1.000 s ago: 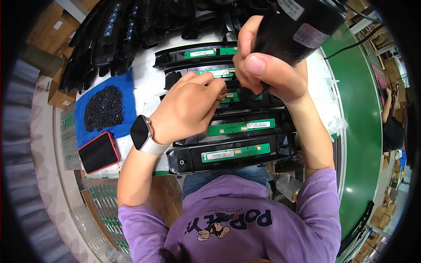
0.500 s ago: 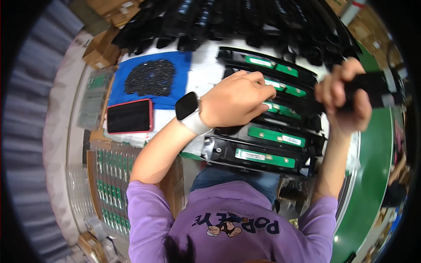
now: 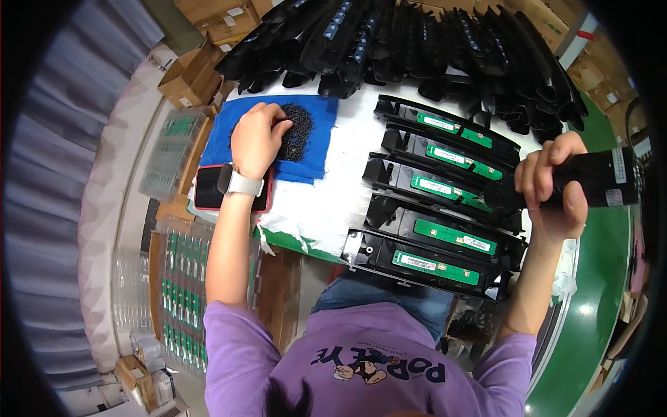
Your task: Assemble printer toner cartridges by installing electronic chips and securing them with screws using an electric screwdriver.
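Note:
My left hand [image 3: 257, 142] reaches over the pile of small black screws [image 3: 299, 135] on a blue cloth [image 3: 322, 160]. Its fingers are curled in and pressed together at the pile's left side; what is between them is hidden. My right hand [image 3: 554, 182] is wrapped round a black electric screwdriver [image 3: 596, 177], held sideways at the right ends of the workpieces. Several long black plastic housings [image 3: 389, 210] lie stacked in a column before me, each bearing green circuit boards [image 3: 455, 236] with white labels. The screwdriver's tip is dark against the housings and hard to make out.
A red-edged phone [image 3: 209, 186] lies partly under my left wrist. Many black housings [image 3: 410, 52] are heaped along the table's far side. Clear trays of green boards [image 3: 182, 292] stand at the left, with cardboard boxes [image 3: 187, 76] behind. A green surface [image 3: 603, 250] runs along the right.
My left hand has moved left, from above the housings to the screw pile, uncovering the boards. The right hand still holds the screwdriver near the housings' right ends. The view has shifted slightly.

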{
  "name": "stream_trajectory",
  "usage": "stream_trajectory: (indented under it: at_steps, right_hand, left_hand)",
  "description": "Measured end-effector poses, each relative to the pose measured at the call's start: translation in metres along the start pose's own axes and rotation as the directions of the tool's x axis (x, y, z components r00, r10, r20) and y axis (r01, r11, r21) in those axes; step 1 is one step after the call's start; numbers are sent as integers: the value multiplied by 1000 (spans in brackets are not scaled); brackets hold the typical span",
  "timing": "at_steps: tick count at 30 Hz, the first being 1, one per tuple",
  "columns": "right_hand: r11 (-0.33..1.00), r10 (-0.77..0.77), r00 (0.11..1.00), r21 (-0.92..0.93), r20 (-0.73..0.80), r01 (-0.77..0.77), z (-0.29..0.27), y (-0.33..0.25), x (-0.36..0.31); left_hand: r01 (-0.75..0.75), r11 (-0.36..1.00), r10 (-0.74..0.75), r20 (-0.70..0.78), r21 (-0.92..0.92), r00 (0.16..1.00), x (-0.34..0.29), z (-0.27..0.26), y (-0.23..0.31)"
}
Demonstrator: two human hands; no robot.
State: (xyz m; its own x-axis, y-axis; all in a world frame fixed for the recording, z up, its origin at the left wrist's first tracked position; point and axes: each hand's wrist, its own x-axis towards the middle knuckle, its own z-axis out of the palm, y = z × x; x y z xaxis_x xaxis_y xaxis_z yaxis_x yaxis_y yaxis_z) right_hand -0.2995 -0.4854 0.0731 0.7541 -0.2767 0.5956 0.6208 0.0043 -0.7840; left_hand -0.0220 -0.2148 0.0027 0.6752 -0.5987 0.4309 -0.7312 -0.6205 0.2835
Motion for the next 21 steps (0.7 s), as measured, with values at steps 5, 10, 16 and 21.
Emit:
stream_trajectory:
  at_steps: [5, 10, 16, 21]
  right_hand:
    - [1000, 12, 1000, -9, -16, -12, -1, 4, -1]
    - [1000, 12, 1000, -18, -23, -12, 0, 3, 0]
    - [997, -63, 998, 37, 12, 62, -3, 1, 5]
    - [988, -119, 991, 105, 67, 112, -4, -14, 17]
  left_hand:
    - [-28, 999, 34, -147, 46, 989, -5, -1, 2]
    - [-104, 988, 128, -219, 117, 967, -6, -4, 3]
    - [436, -192, -39, 451, -879, 892, -2, 10, 55]
    - [631, -419, 360, 519, -653, 775, 5, 39, 113]
